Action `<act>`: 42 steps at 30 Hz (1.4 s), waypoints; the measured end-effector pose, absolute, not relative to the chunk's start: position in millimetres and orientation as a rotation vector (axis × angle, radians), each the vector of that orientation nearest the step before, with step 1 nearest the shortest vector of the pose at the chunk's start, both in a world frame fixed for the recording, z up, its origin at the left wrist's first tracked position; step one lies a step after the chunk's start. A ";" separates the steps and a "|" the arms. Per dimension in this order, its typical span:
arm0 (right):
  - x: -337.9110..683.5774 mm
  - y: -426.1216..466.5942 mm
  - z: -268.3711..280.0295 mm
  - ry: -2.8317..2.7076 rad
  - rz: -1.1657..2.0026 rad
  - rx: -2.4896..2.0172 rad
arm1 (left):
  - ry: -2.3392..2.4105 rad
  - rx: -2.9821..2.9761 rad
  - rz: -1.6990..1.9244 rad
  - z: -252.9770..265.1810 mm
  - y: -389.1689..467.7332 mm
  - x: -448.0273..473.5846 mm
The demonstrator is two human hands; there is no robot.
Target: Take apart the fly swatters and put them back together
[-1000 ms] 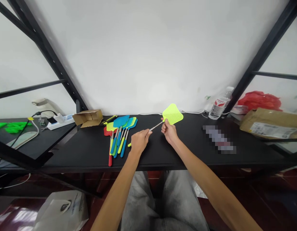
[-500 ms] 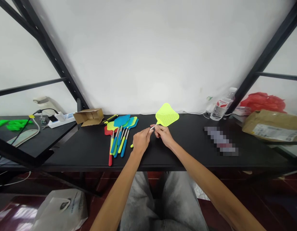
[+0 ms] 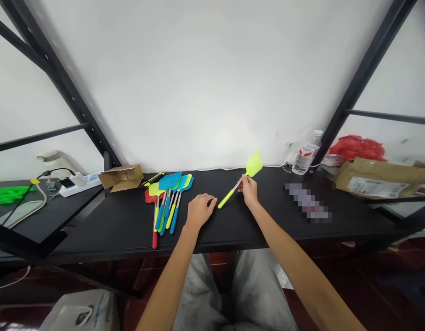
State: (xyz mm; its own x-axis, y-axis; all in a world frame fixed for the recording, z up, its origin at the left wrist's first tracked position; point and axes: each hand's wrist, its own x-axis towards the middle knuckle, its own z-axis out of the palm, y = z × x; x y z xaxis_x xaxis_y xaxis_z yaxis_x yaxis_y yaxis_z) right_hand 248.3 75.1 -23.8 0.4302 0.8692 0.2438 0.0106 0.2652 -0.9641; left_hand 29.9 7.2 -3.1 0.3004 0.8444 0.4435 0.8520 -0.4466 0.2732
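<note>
A yellow-green fly swatter [image 3: 254,164] is tilted above the black table, its perforated head up to the right and its yellow-green grip down to the left. My right hand [image 3: 249,189] is closed round its metal shaft, just below the head. My left hand [image 3: 200,209] rests over the table left of the grip, apart from it; the fingers are loosely bent, with a gap by the thumb and nothing visible in them. Further left lies an overlapping pile of fly swatters [image 3: 170,180] in blue, green, yellow and red, handles toward me.
Behind the pile sits an open cardboard box [image 3: 121,178]. A water bottle [image 3: 306,153] stands at the back right, near a brown package [image 3: 381,177] and a red plastic bag [image 3: 357,147]. A power strip [image 3: 82,183] lies at the left. Black frame posts rise on both sides.
My left hand has let go of the swatter. My right hand has moved right with it, turning its head more edge-on and bringing the grip into view. The camera view has shifted slightly.
</note>
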 end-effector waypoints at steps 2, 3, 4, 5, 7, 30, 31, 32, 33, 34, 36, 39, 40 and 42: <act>264.5 75.8 -22.8 -1.050 0.678 -1.342 | -1.627 -2.503 -0.851 -5.8 9.1 29.6; 272.3 75.6 -21.4 -1.116 0.668 -1.437 | -1.615 -2.500 -0.856 -7.1 10.3 29.5; 280.1 75.3 -19.4 -1.201 0.660 -1.537 | -1.601 -2.501 -0.860 -8.4 11.5 29.3; 287.6 75.2 -17.0 -1.310 0.641 -1.648 | -1.585 -2.506 -0.864 -9.5 12.6 29.0; 301.6 75.4 -11.3 -1.549 0.563 -1.867 | -1.561 -2.518 -0.871 -11.1 14.5 28.2; 295.8 37.8 4.4 -1.841 -0.052 -2.306 | -1.646 -2.528 -0.923 -14.8 16.4 27.4; 293.4 39.1 5.0 -1.836 -0.052 -2.308 | -1.646 -2.530 -0.917 -14.9 16.3 27.7; 291.1 40.5 5.5 -1.832 -0.058 -2.313 | -1.641 -2.535 -0.910 -14.7 16.1 28.1; 289.0 41.9 6.1 -1.829 -0.067 -2.316 | -1.631 -2.539 -0.901 -14.4 15.6 28.7; 287.3 43.3 6.6 -1.824 -0.078 -2.321 | -1.626 -2.537 -0.888 -13.9 15.0 29.4; 285.1 45.4 7.6 -1.816 -0.086 -2.332 | -1.664 -2.474 -0.858 -12.4 13.7 29.8; 283.8 44.9 9.8 -1.803 -0.094 -2.345 | -1.866 -2.150 -0.875 -10.0 13.3 25.7; 282.9 43.5 10.7 -1.802 -0.111 -2.338 | -1.944 -2.006 -0.893 -9.5 13.8 23.1; 278.2 39.5 12.3 -1.814 -0.164 -2.289 | -2.068 -1.776 -0.901 -9.7 15.5 17.2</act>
